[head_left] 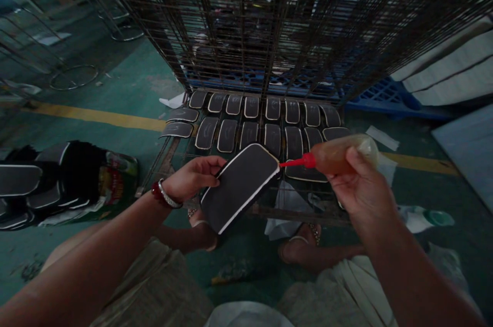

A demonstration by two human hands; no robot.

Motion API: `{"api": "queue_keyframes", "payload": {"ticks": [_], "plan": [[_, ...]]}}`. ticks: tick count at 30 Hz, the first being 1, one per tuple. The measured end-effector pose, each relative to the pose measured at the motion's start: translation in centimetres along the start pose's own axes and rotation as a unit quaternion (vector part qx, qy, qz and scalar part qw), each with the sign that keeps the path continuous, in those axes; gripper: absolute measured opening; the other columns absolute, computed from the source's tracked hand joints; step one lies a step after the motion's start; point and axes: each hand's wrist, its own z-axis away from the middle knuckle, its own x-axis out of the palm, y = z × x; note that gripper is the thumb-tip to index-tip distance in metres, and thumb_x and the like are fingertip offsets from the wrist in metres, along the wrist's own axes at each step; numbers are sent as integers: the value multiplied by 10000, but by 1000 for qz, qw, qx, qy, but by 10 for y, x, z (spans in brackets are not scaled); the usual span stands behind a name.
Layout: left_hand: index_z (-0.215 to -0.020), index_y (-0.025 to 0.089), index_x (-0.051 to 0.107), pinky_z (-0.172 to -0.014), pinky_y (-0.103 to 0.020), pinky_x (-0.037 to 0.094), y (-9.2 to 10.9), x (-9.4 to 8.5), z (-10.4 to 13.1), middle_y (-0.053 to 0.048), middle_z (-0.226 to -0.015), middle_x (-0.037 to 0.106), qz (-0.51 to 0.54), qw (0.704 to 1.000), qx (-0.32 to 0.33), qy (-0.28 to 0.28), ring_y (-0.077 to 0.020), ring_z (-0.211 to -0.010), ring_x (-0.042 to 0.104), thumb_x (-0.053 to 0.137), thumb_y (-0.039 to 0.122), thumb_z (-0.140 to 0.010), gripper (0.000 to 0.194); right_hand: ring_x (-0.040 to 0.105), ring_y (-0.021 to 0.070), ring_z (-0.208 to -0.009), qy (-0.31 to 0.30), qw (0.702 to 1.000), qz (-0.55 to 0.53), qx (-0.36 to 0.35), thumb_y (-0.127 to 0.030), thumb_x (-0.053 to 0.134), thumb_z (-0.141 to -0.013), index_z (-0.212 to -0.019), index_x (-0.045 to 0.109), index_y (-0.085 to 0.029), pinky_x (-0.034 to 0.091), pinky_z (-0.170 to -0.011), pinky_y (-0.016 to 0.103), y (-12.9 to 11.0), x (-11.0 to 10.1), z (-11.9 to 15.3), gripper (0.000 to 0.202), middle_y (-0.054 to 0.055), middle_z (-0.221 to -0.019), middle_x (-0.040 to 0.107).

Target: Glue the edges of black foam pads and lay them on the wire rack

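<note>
My left hand grips the left edge of a dark, rounded rectangular pad, which is tilted in front of me. A pale line runs along the pad's lower right edge and its top. My right hand is wrapped round a translucent squeeze bottle with amber liquid inside. The bottle lies nearly level, and its red nozzle points left, its tip at the pad's upper right corner. Beyond them, several similar pads with pale edges lie in rows on a low wire rack.
A tall wire rack stands behind the rows, near a blue pallet. At left, a sack holds more dark pads. A clear bottle with a green end lies at right. My feet are below the low rack.
</note>
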Motion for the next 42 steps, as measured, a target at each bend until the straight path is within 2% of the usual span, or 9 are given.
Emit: {"api": "queue_keyframes", "payload": {"ticks": [4, 8, 11, 15, 20, 27, 33, 42], "plan": [[-952, 128, 741, -684, -234, 598, 0, 2, 0, -83, -888, 799, 4, 1000, -6, -13, -170, -728, 748, 770, -14, -646, 338, 719, 204, -962, 22, 1000, 2, -15, -352, 922, -690, -977, 699, -246, 635, -806, 337, 6, -1, -2, 378, -9, -1014, 742], [-964, 128, 728, -686, -243, 605, -1, 2, 0, -91, -912, 802, 6, 1000, -11, -5, -181, -743, 755, 784, -1, -650, 344, 714, 188, -893, 45, 999, -11, -9, -329, 924, -675, -960, 715, -226, 628, -717, 299, 8, 4, 3, 368, -4, -966, 739], [-977, 128, 719, -685, -250, 611, -1, 2, 0, -94, -925, 802, 7, 1000, -18, 2, -185, -746, 758, 791, 5, -650, 357, 715, 191, -875, 49, 999, -23, 5, -308, 925, -661, -953, 725, -219, 626, -708, 303, 10, 7, 7, 364, 1, -953, 744], [-993, 121, 708, -666, -253, 613, 0, 3, 0, -99, -913, 799, 5, 1000, -16, 0, -185, -721, 757, 777, 9, -668, 351, 712, 198, -823, 15, 1000, 1, 19, -357, 903, -715, -944, 723, -235, 623, -688, 323, 15, 6, 9, 316, 5, -925, 742], [-981, 126, 691, -603, -223, 591, 1, 5, -1, -82, -866, 792, 13, 1000, -15, 1, -170, -672, 744, 778, 20, -667, 343, 719, 184, -779, -24, 999, 25, -18, -355, 894, -748, -942, 714, -242, 629, -698, 316, 20, 6, 14, 288, -2, -921, 738], [-962, 116, 691, -472, -150, 463, -1, 3, -5, -62, -812, 765, 10, 999, -7, 37, -108, -560, 665, 803, 26, -642, 351, 735, 172, -885, -12, 1000, 20, 15, -339, 912, -718, -986, 750, -282, 648, -797, 294, 23, 14, 28, 319, -28, -981, 756], [-957, 116, 693, -515, -179, 511, 0, 4, -7, -66, -835, 763, 32, 999, -3, 44, -130, -603, 687, 798, 1, -635, 357, 740, 233, -918, -65, 996, 63, 4, -352, 862, -784, -1007, 732, -319, 654, -822, 398, 27, 9, 34, 261, 7, -1027, 753], [-937, 113, 684, -637, -256, 606, 1, 3, -13, -63, -835, 761, 67, 993, -33, 97, -168, -684, 730, 728, -40, -620, 355, 728, 260, -978, -81, 994, 77, 3, -394, 890, -737, -1104, 706, -281, 626, -885, 424, 24, 18, 48, 426, 51, -1051, 753]]}}
